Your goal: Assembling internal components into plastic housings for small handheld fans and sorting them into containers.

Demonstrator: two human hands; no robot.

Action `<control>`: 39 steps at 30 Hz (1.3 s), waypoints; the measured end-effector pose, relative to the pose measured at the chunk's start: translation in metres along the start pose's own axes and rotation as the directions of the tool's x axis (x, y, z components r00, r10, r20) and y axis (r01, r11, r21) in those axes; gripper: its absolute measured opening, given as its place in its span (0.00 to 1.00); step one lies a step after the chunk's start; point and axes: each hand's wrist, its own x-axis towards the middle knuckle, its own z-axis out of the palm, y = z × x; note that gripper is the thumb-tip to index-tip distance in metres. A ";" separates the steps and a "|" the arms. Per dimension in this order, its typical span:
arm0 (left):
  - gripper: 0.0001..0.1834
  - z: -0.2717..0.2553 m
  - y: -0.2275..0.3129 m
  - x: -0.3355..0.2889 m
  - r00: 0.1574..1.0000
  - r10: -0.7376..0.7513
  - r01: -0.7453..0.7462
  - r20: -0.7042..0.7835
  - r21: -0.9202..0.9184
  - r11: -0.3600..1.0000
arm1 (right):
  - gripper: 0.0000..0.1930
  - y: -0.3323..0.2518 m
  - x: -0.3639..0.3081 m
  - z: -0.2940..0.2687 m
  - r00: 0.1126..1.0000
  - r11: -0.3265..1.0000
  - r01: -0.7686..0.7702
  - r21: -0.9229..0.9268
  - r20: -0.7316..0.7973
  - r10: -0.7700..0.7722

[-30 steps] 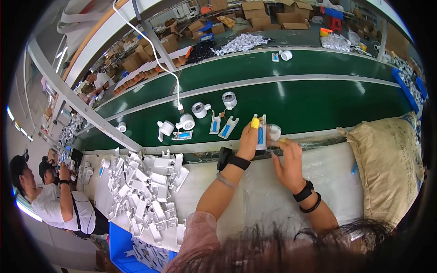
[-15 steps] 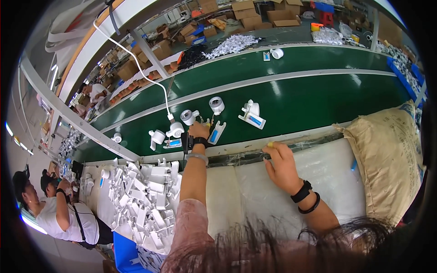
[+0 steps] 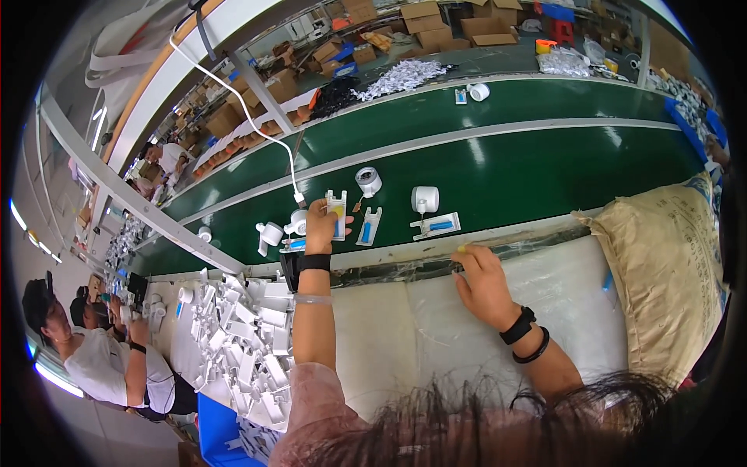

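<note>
My left hand (image 3: 317, 229) grips a white plastic housing (image 3: 337, 199) with a blue cell in it, held above the green belt (image 3: 537, 167). Yellow shows at a fingertip against the part. Beside that hand lie a similar housing (image 3: 369, 226) and a round white lamp-like head (image 3: 296, 222), partly covered by my fingers. Farther right, another round head (image 3: 425, 199) stands by a housing with a blue cell (image 3: 437, 226). My right hand (image 3: 486, 292) hovers over the plastic-covered near surface, thumb and loosely curled fingers apart, nothing visible in it; one fingertip is yellow.
A heap of white plastic parts (image 3: 247, 342) covers the near left, above a blue bin (image 3: 222, 436). A tan sack (image 3: 661, 265) bulges at the right. A slanted metal post (image 3: 148, 198) and hanging white cable (image 3: 264, 134) cross the left. Co-workers sit at far left.
My left hand has shifted slightly left, bringing up the housing. The round head at its fingers no longer shows there. The rightmost housing lies nearer the belt's front edge. My right hand stays put.
</note>
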 end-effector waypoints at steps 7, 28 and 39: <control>0.19 0.044 0.052 -0.103 0.640 0.018 -0.049 0.768 0.017 0.999 | 0.26 -0.017 0.009 -0.015 0.998 0.997 0.064 0.053 -0.010 -0.063; 0.21 0.076 0.019 -0.163 0.802 0.005 -0.531 0.597 0.710 0.464 | 0.07 -0.004 0.007 -0.010 0.923 0.915 -0.008 0.403 0.355 -0.148; 0.17 0.073 0.025 -0.153 0.752 0.114 -0.155 0.649 0.005 0.988 | 0.09 -0.010 -0.001 -0.008 0.815 0.650 -0.449 0.614 0.579 0.016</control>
